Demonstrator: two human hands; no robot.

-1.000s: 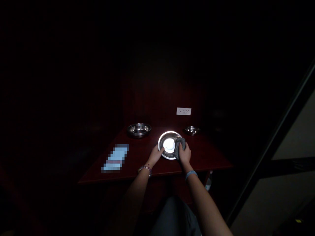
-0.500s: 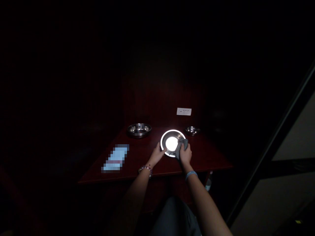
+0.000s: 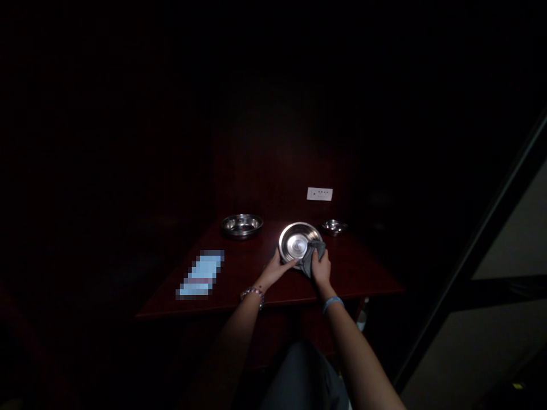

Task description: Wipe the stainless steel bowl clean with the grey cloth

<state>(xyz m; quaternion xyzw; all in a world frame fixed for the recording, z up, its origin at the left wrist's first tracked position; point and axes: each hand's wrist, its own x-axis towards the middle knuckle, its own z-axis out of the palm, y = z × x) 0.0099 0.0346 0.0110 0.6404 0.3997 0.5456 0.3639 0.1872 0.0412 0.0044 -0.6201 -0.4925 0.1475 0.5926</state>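
A shiny steel bowl (image 3: 294, 246) is tilted toward me above the dark red table. My left hand (image 3: 274, 270) grips its lower left rim, thumb over the inside edge and the other fingers hidden behind. In my right hand (image 3: 321, 267) is a bunched grey cloth (image 3: 314, 256), pressed on the bowl's lower right rim. Farther back on the left sits a wide steel basin (image 3: 241, 226). A smaller steel bowl (image 3: 334, 228) rests at the back right.
The red table (image 3: 256, 293) meets a dark back wall with a white socket plate (image 3: 319, 194). A blurred-out light blue patch (image 3: 201, 275) lies at the left. Below the right table edge stands a clear bottle (image 3: 363, 316). Surroundings are very dark.
The bowl has tipped slightly, so the bright glare in it is gone and its bottom shows. The cloth has shifted a little, and my left thumb reaches farther along the rim.
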